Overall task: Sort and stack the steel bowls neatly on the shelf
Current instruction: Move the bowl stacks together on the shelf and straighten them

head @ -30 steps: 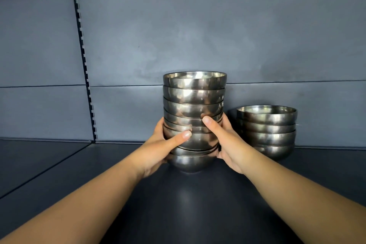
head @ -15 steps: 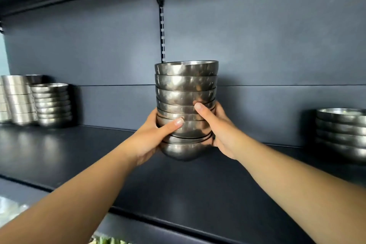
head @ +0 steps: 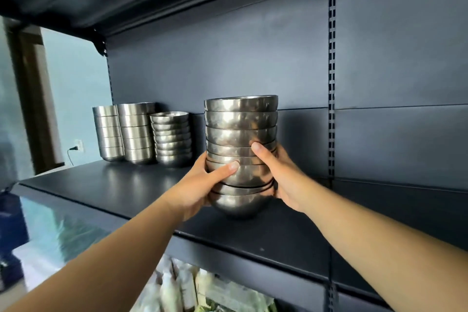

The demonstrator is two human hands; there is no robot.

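Dark blue shelving filled the view, its back panel crossed by a slotted upright (head: 331,83) and its shelf (head: 126,185) running from left to right under a second board overhead. Against the back at the left stood three stacks of steel bowls (head: 141,133), touching or just beside one another. Nearer the front edge, a tall stack of bowls (head: 240,129) sat between two bare hands. The left hand (head: 200,190) gripped its lower left side, thumb laid across the front of a middle bowl. The right hand (head: 281,175) gripped the right side, thumb pressed higher on the front and its fingers curled behind, out of sight. Whether the bottom bowl touched the shelf or hung just above it could not be told.
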